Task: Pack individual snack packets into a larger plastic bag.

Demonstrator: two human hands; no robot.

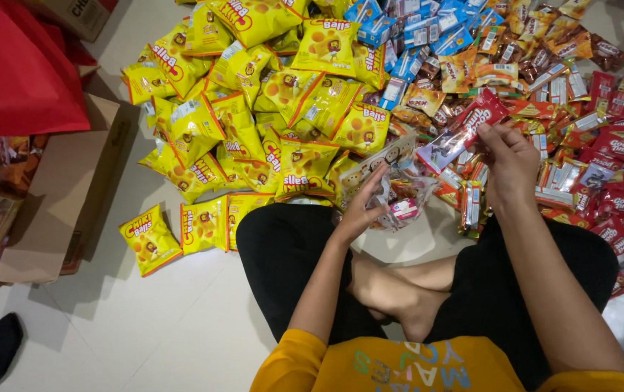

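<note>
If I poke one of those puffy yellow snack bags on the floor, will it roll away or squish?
A yellow snack bag would probably slide, not roll: it lies flat on the smooth floor. It looks puffed up, so likely light and squishy. Its shiny wrapper may feel slippery. The pile could slump if nudged.

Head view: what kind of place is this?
Likely a home floor used for packing snacks. The person sits cross-legged on pale floor tiles, heaps of yellow snack bags and red wrapped packets ahead, cardboard boxes alongside.
</note>
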